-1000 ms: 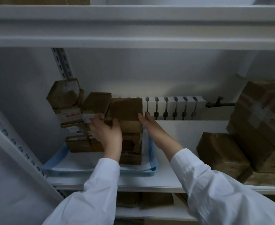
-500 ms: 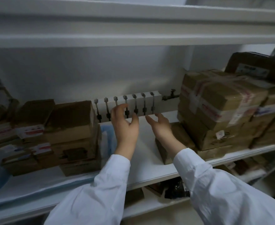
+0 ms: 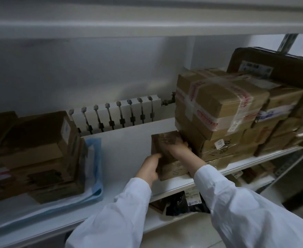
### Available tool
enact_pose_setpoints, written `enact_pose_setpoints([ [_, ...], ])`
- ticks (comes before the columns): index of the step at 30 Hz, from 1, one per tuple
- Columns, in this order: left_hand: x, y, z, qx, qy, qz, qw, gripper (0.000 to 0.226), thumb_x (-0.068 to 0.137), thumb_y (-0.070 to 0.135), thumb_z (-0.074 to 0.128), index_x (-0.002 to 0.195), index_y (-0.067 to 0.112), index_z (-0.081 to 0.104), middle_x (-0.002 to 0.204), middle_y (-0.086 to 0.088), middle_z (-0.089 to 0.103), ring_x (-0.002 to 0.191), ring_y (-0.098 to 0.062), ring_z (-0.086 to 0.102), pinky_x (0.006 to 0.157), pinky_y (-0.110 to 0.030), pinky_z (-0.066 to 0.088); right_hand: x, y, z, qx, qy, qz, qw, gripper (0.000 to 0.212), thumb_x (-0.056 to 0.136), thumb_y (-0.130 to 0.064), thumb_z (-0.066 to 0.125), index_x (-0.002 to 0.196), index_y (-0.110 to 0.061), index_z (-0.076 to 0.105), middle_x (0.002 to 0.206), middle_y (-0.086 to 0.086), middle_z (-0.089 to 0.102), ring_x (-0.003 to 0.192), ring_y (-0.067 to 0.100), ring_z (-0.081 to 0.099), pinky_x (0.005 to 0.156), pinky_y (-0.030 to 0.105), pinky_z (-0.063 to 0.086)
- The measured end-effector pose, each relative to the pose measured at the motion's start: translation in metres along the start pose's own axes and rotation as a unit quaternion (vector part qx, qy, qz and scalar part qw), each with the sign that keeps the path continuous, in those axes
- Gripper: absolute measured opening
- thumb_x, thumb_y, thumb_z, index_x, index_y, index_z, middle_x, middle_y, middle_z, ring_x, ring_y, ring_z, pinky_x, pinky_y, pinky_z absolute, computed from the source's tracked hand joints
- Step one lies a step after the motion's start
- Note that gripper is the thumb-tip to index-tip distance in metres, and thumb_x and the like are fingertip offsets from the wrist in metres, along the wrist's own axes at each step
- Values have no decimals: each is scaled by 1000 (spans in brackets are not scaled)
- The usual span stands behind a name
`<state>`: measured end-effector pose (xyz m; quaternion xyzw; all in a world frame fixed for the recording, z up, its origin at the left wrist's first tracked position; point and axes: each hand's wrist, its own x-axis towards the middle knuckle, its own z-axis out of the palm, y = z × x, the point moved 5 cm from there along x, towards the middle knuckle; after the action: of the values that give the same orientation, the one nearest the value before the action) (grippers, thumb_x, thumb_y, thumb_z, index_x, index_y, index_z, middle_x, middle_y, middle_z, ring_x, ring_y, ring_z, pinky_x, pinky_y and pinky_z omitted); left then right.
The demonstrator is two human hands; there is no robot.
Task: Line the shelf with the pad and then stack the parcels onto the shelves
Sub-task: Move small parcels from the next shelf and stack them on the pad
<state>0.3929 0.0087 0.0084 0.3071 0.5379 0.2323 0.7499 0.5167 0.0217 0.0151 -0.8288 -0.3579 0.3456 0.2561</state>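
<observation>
left hand (image 3: 149, 167): curled round the near-left edge of the small brown tape-wrapped parcel (image 3: 166, 143).
right hand (image 3: 178, 149): lies over the parcel's top right, fingers hooked down its far side, so i have both hands gripping it.
parcel place: low on the bare white metal shelf (image 3: 129, 140), between my hands; i cannot tell if it has left the surface.
long axis: runs away from me, from shelf lip toward the back.
way to go: the pale blue soft pad (image 3: 95, 169) lies left of the hands, so i judge the left hand leads the carry.
on the pad: a stack of brown cardboard parcels (image 3: 40, 149), its top the likely landing spot.
in the way: a tall pile of taped brown boxes (image 3: 218, 111) just beside my right hand; pulling out crooked could drag it.
behind: a white ribbed radiator (image 3: 122, 111), well beyond the hands.
</observation>
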Motion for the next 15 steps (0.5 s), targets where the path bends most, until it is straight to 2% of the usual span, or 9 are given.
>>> enact_pose_setpoints([
  [3,8,-8,6,-2,-3,-5,1000,25,97,17,45,118,8,55,84,-8,60,77,-23,56,79,-38,49,7,-1,2,-34,6,40,999,73,91,-54,43,149,-15,20,153,13,23,140,34,22,116,44,18],
  [5,10,-8,5,-19,-5,-4,1000,20,98,18,44,114,10,54,84,-8,60,76,-23,56,81,-40,49,8,-3,0,-41,20,45,998,65,92,-54,34,146,-18,25,150,12,30,137,35,30,114,45,23],
  [8,10,-5,-1,-64,-2,3,998,13,97,21,48,104,11,51,83,-8,59,76,-24,55,82,-45,47,10,-9,-3,-7,16,7,1000,55,97,-47,29,141,-14,34,142,12,42,129,34,42,109,43,33],
  [10,12,-1,-9,-94,-4,26,995,17,94,25,54,105,12,51,85,-7,59,79,-24,55,82,-46,47,7,-18,-5,26,32,-28,999,50,98,-41,34,139,-13,38,140,13,45,126,33,46,107,44,38],
  [13,11,7,-23,-146,-29,71,986,25,89,24,61,107,10,53,93,-9,63,85,-26,58,88,-46,48,-9,-40,-9,114,33,-125,985,28,97,-29,45,115,-12,58,118,15,63,107,31,60,98,46,47],
  [15,11,13,-32,-188,-41,101,976,33,89,19,61,117,6,52,104,-13,65,95,-29,61,96,-47,46,-20,-50,-10,196,18,-167,966,24,94,-20,54,116,-14,60,116,11,65,105,28,62,98,44,49],
])
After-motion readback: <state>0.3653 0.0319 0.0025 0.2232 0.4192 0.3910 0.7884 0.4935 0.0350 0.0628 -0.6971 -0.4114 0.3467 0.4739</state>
